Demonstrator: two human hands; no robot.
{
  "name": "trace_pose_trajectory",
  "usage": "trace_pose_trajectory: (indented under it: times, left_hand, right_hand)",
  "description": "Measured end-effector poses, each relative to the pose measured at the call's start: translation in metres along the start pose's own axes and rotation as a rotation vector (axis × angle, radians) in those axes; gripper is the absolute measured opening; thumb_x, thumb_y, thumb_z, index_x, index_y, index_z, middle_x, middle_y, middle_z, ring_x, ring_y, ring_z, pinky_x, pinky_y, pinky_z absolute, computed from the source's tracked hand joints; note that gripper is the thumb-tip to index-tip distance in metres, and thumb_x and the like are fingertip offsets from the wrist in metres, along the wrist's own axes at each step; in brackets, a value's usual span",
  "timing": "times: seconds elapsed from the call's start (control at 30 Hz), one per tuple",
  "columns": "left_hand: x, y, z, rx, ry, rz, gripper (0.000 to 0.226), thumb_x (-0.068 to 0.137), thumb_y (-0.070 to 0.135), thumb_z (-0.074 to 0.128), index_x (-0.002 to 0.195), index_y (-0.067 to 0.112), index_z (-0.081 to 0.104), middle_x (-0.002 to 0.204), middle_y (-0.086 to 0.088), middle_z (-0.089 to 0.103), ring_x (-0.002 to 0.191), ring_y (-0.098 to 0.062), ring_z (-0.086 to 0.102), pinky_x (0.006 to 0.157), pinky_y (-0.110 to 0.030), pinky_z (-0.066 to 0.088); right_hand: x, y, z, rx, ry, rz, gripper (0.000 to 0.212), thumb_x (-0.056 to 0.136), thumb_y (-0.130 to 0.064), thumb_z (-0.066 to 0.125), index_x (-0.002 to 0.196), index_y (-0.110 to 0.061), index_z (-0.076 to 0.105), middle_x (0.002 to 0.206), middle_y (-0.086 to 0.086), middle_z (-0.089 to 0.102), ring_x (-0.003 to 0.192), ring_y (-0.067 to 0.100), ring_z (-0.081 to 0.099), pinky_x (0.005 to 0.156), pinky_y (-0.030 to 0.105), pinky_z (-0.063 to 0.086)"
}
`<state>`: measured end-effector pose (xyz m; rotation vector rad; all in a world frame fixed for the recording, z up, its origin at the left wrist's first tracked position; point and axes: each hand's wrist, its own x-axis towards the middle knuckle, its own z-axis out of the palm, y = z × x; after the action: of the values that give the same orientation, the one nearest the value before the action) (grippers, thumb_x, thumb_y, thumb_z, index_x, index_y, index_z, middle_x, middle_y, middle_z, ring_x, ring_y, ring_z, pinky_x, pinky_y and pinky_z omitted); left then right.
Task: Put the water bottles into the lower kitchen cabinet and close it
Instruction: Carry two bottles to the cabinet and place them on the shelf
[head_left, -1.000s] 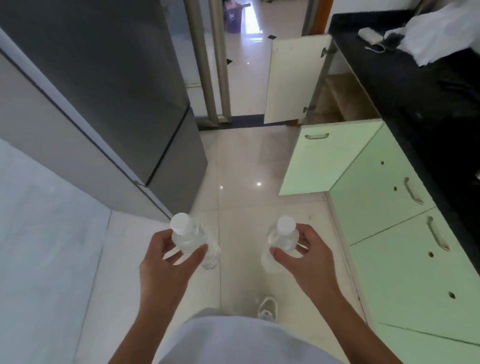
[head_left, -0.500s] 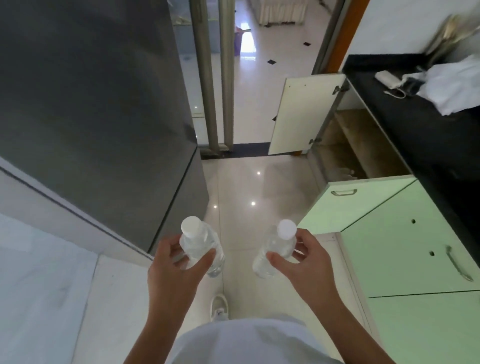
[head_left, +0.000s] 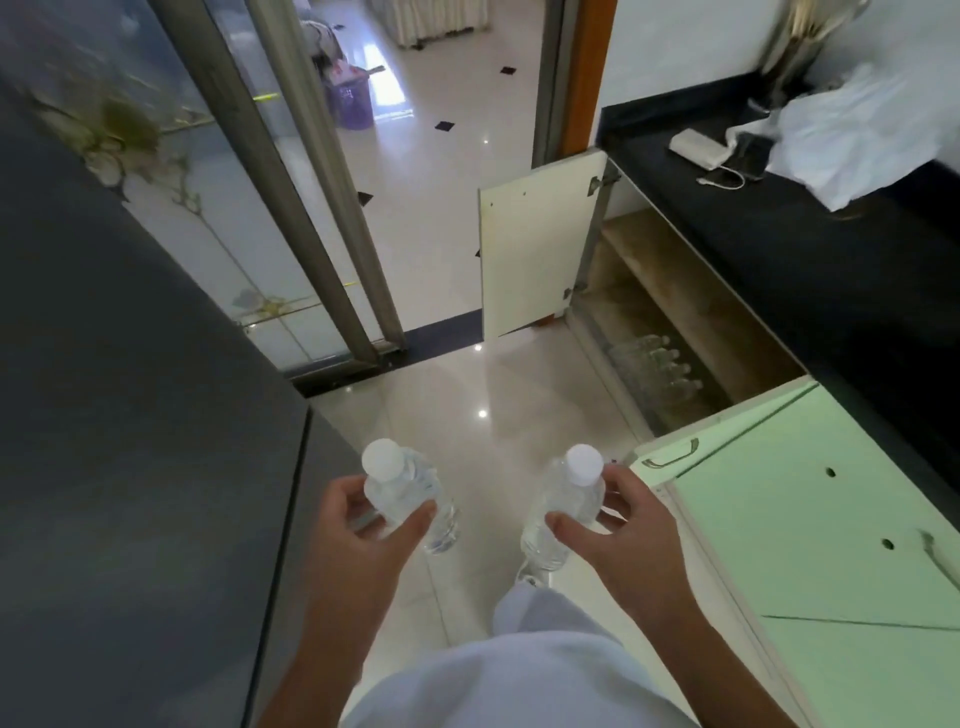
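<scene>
My left hand (head_left: 358, 540) grips a clear water bottle (head_left: 400, 493) with a white cap. In my right hand (head_left: 628, 540) is a second clear water bottle (head_left: 566, 499), also white-capped. Both bottles are held upright over the floor, in front of my body. Ahead on the right, the lower cabinet (head_left: 670, 291) stands open under the black counter. Its cream far door (head_left: 535, 254) is swung out to the left, and its green near door (head_left: 685, 441) juts into the aisle. Several clear bottles (head_left: 654, 369) lie in a row on the cabinet floor.
A dark grey fridge (head_left: 130, 415) fills the left side. The black counter (head_left: 810, 249) on the right carries a white bag (head_left: 862, 135) and a white charger block (head_left: 696, 148). Green cabinet fronts (head_left: 831, 545) run along the right. A glass sliding door (head_left: 249, 208) stands ahead.
I have walked forward with both bottles still held. The open cabinet has come nearer, and the bottles inside it have come into view.
</scene>
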<state>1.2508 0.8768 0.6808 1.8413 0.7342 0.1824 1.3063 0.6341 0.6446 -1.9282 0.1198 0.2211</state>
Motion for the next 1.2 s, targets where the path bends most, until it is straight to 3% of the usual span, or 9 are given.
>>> trace_pose_trajectory:
  times: [0.13, 0.27, 0.43, 0.57, 0.67, 0.77, 0.83, 0.97, 1.2]
  left_hand:
    - [0.052, 0.031, 0.010, -0.007, 0.049, 0.015, 0.050, 0.067, 0.019, 0.092, 0.106, 0.022, 0.060, 0.106, 0.010, 0.070, 0.096, -0.005, 0.067, 0.071, -0.017, 0.047]
    - [0.105, 0.049, 0.011, -0.047, 0.084, -0.002, 0.054, 0.069, 0.019, 0.091, 0.113, 0.020, 0.060, 0.113, 0.004, 0.070, 0.102, -0.013, 0.068, 0.084, -0.029, 0.055]
    - [0.188, 0.060, 0.019, -0.036, 0.035, -0.019, 0.069, 0.057, 0.043, 0.088, 0.117, 0.027, 0.058, 0.118, 0.009, 0.067, 0.106, -0.013, 0.067, 0.089, -0.035, 0.057]
    - [0.265, 0.064, 0.045, 0.063, -0.092, 0.044, 0.057, 0.061, 0.039, 0.093, 0.105, 0.041, 0.056, 0.107, 0.027, 0.061, 0.099, -0.002, 0.063, 0.081, -0.027, 0.054]
    - [0.327, 0.077, 0.066, 0.112, -0.228, 0.082, 0.056, 0.063, 0.031, 0.095, 0.102, 0.039, 0.056, 0.103, 0.024, 0.063, 0.095, 0.001, 0.062, 0.072, -0.017, 0.049]
    - [0.379, 0.096, 0.091, 0.150, -0.357, 0.091, 0.053, 0.065, 0.029, 0.095, 0.104, 0.035, 0.059, 0.105, 0.017, 0.067, 0.096, -0.004, 0.064, 0.076, -0.023, 0.050]
    - [0.408, 0.107, 0.109, 0.189, -0.443, 0.125, 0.051, 0.067, 0.028, 0.094, 0.105, 0.034, 0.060, 0.105, 0.015, 0.069, 0.096, -0.005, 0.065, 0.076, -0.027, 0.051]
    - [0.443, 0.139, 0.159, 0.260, -0.604, 0.210, 0.047, 0.069, 0.021, 0.092, 0.104, 0.026, 0.061, 0.098, 0.013, 0.069, 0.090, 0.001, 0.064, 0.069, -0.017, 0.045]
    - [0.472, 0.176, 0.248, 0.296, -0.744, 0.206, 0.046, 0.068, 0.021, 0.093, 0.103, 0.027, 0.063, 0.100, 0.011, 0.073, 0.086, 0.005, 0.069, 0.065, -0.011, 0.047]
  right_hand:
    - [0.076, -0.032, 0.016, -0.050, -0.056, -0.047, 0.052, 0.062, -0.036, 0.094, 0.100, -0.047, 0.061, 0.096, -0.031, 0.068, 0.092, -0.006, 0.067, 0.078, 0.014, 0.052]
    - [0.142, -0.064, 0.036, -0.102, -0.129, -0.102, 0.055, 0.063, -0.037, 0.094, 0.107, -0.042, 0.061, 0.102, -0.029, 0.067, 0.093, -0.005, 0.067, 0.078, 0.010, 0.051]
    - [0.211, -0.089, 0.063, -0.079, -0.110, -0.085, 0.055, 0.063, -0.041, 0.093, 0.109, -0.042, 0.063, 0.104, -0.026, 0.070, 0.097, -0.007, 0.067, 0.076, 0.009, 0.053]
    - [0.256, -0.097, 0.076, -0.031, -0.005, -0.012, 0.051, 0.064, -0.039, 0.092, 0.105, -0.045, 0.062, 0.102, -0.028, 0.070, 0.096, -0.006, 0.067, 0.077, 0.012, 0.055]
    - [0.282, -0.101, 0.080, -0.025, 0.133, 0.081, 0.056, 0.064, -0.044, 0.092, 0.111, -0.042, 0.061, 0.107, -0.026, 0.068, 0.098, 0.000, 0.068, 0.088, 0.023, 0.058]
    - [0.300, -0.106, 0.075, 0.015, 0.298, 0.178, 0.058, 0.063, -0.040, 0.093, 0.110, -0.042, 0.059, 0.107, -0.024, 0.068, 0.100, 0.002, 0.067, 0.093, 0.029, 0.057]
    - [0.304, -0.107, 0.067, 0.045, 0.408, 0.230, 0.055, 0.062, -0.036, 0.095, 0.104, -0.044, 0.060, 0.106, -0.023, 0.070, 0.099, 0.002, 0.068, 0.091, 0.027, 0.058]
    - [0.305, -0.102, 0.049, 0.101, 0.589, 0.326, 0.051, 0.063, -0.028, 0.095, 0.098, -0.044, 0.061, 0.097, -0.023, 0.073, 0.093, -0.002, 0.070, 0.083, 0.020, 0.056]
    - [0.341, -0.077, 0.022, 0.148, 0.681, 0.431, 0.046, 0.065, -0.026, 0.094, 0.098, -0.040, 0.064, 0.093, -0.034, 0.070, 0.089, -0.010, 0.068, 0.075, 0.013, 0.051]
